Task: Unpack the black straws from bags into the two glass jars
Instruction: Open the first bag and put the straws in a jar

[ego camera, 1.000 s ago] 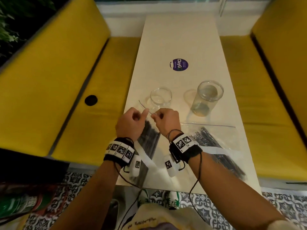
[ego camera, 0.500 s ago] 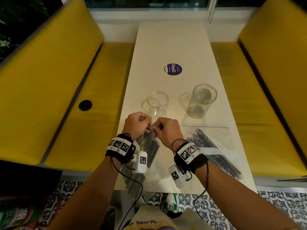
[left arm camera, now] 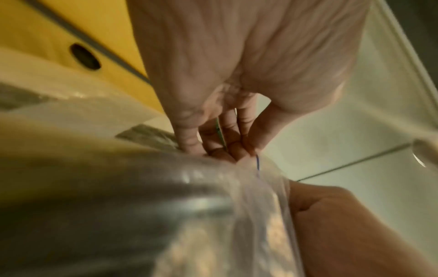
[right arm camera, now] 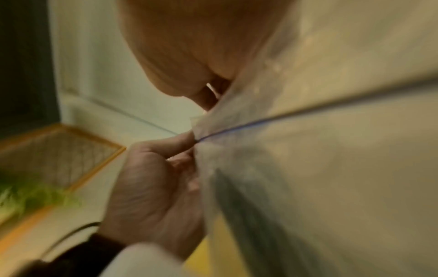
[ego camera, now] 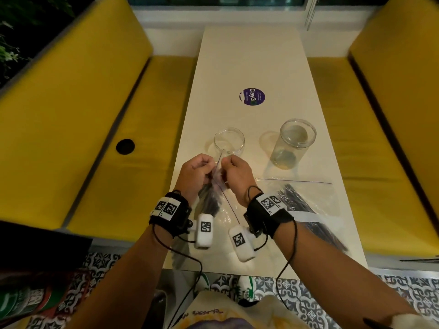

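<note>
Pinching the sealed mouth of a clear zip bag (ego camera: 217,186) of black straws (ego camera: 209,200), a person works at a narrow white table (ego camera: 249,67) between two yellow benches (ego camera: 83,115). The left hand (ego camera: 196,173) and right hand (ego camera: 236,173) are both curled into pinches on the top strip of the bag, one on each side, knuckles nearly touching. The bag is held just above the near end of the table, its straws hanging down between the wrists. Just beyond the hands stands an empty glass jar (ego camera: 229,141); a second jar (ego camera: 294,143) stands to its right, also without straws. A second bag of straws (ego camera: 301,205) lies flat on the table under the right forearm, its seal apparently closed.

Judging from the grip, the seal is about to be pulled apart. A sharp tug could burst it open and scatter straws over the table or floor, and the hands are close enough to the nearer jar to knock it.

The left wrist view shows the left fingers (left arm camera: 189,135) bunched on the plastic beside a thin blue zip line (left arm camera: 258,165), a detail lost from the head camera. The right wrist view shows that line running taut from the left hand's pinch. Only the head view shows the jars and the second bag together.
</note>
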Demonstrator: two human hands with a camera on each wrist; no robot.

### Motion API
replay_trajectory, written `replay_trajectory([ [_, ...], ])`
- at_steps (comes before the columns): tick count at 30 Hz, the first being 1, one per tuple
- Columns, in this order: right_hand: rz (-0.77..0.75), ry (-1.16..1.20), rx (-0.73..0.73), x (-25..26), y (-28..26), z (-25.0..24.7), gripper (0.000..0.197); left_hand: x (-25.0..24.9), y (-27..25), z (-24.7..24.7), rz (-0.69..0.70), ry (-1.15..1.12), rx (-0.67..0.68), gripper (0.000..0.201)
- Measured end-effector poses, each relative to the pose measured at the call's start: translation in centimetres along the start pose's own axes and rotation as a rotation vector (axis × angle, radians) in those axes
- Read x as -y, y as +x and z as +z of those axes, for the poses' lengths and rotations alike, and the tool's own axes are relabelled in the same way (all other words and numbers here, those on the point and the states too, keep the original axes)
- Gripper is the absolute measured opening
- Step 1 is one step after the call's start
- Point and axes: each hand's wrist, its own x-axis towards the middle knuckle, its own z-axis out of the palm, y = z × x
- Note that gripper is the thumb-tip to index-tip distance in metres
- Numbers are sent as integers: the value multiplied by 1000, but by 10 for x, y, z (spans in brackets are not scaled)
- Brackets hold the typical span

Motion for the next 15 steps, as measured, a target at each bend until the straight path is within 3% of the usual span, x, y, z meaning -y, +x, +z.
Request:
replay_trajectory([
  [4, 49, 103, -30, -1, -4, 4, 27, 0, -2, 5, -91, -228, 17, 21],
  [8, 108, 378, 71, 0, -6, -9, 23, -3, -1, -3, -201, -584, 28, 17],
  [13, -1, -71, 154, 2, -8, -20, 34, 1, -5, -1, -94, -361, -12, 19],
  [15, -73, -187, 109, -1, -5, -19, 19, 1, -8, 2, -82, -312, -70, 19],
])
